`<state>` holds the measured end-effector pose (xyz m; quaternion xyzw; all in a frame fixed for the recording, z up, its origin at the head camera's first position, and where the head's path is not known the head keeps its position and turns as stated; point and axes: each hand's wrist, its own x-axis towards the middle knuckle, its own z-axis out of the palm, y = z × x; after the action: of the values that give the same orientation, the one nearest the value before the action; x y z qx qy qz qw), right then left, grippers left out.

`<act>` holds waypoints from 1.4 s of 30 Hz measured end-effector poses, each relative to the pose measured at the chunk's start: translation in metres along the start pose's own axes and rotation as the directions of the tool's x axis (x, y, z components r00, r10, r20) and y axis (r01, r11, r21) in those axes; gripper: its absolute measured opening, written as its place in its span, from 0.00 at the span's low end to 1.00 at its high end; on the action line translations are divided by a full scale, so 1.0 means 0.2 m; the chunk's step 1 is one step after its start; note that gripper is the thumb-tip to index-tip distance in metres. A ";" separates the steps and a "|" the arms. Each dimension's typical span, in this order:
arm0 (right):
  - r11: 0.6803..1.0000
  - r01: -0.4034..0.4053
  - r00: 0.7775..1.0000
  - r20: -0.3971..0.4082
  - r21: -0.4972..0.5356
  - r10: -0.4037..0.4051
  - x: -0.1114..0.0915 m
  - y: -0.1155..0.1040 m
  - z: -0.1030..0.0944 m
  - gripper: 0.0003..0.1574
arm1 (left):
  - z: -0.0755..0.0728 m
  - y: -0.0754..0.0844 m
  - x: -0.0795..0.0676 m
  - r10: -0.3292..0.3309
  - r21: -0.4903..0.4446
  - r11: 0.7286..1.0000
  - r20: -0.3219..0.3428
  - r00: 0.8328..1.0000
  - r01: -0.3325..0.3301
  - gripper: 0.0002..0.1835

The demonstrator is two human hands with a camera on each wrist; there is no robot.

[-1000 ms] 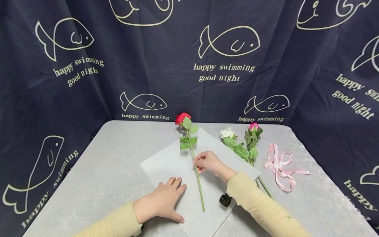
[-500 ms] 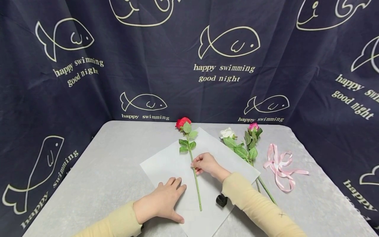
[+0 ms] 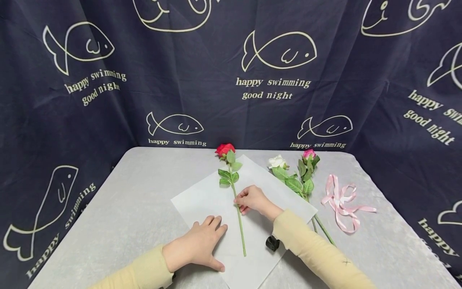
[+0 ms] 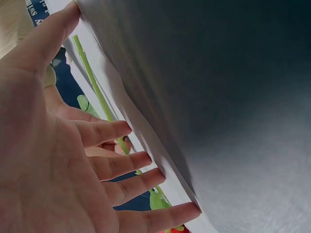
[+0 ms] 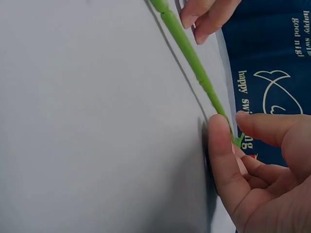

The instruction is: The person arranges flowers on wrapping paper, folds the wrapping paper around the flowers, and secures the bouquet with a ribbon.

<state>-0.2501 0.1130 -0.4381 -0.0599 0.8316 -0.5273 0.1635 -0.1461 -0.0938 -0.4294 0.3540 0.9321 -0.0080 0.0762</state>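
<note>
A red rose [image 3: 225, 150] with a long green stem lies along the middle of a white paper sheet [image 3: 202, 196], its bloom past the sheet's far edge. My right hand [image 3: 252, 199] pinches the stem about halfway along between thumb and fingers. In the right wrist view the green stem [image 5: 187, 46] runs up from the fingertips, just over the paper. With its fingers spread, my left hand [image 3: 203, 243] rests on the left edge of the paper. The left wrist view shows the left hand's fingertips [image 4: 187, 212] touching the sheet.
A white rose [image 3: 277, 162] and a pink rose [image 3: 309, 154] lie to the right, their stems crossing the sheet's right corner. Further right is a loose pink ribbon [image 3: 341, 204]. A dark blue curtain [image 3: 202, 80] with fish drawings stands behind the grey table [image 3: 137, 180].
My right hand has drawn the red rose slightly nearer and left, its bloom now lower in view; in the last half second it barely shifts. The left hand stays still.
</note>
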 end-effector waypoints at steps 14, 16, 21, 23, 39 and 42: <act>0.999 -0.039 0.999 -0.019 -0.010 0.039 -0.13 -0.03 -0.27 0.14 | 0.01 0.00 0.01 -0.007 -0.008 1.000 -0.001 1.000 0.007 0.57; 0.999 -0.026 1.000 -0.015 -0.023 0.026 -0.16 -0.04 -0.33 0.16 | 0.01 0.00 0.00 -0.006 -0.012 1.000 0.002 1.000 0.006 0.57; 0.999 -0.025 1.000 -0.020 -0.042 0.025 -0.21 -0.03 -0.46 0.21 | 0.00 0.00 0.00 -0.009 -0.033 0.999 0.019 1.000 0.009 0.57; 0.998 -0.033 0.999 -0.041 -0.055 0.031 -0.22 -0.01 -0.52 0.23 | 0.00 0.00 0.00 -0.009 -0.042 0.999 0.026 1.000 0.010 0.57; 0.987 -0.103 0.988 -0.128 -0.120 0.088 -0.41 0.21 -0.89 0.27 | 0.00 0.01 0.01 -0.004 -0.032 0.999 -0.001 1.000 0.004 0.57; 0.989 -0.119 0.987 -0.120 -0.085 0.108 -0.44 0.26 -0.91 0.28 | 0.01 0.00 0.01 -0.004 -0.034 0.999 0.005 1.000 0.004 0.57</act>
<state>-0.2249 0.3165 -0.3959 0.0107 0.8652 -0.4807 0.1422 -0.1463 -0.0922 -0.4307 0.3508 0.9326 0.0068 0.0843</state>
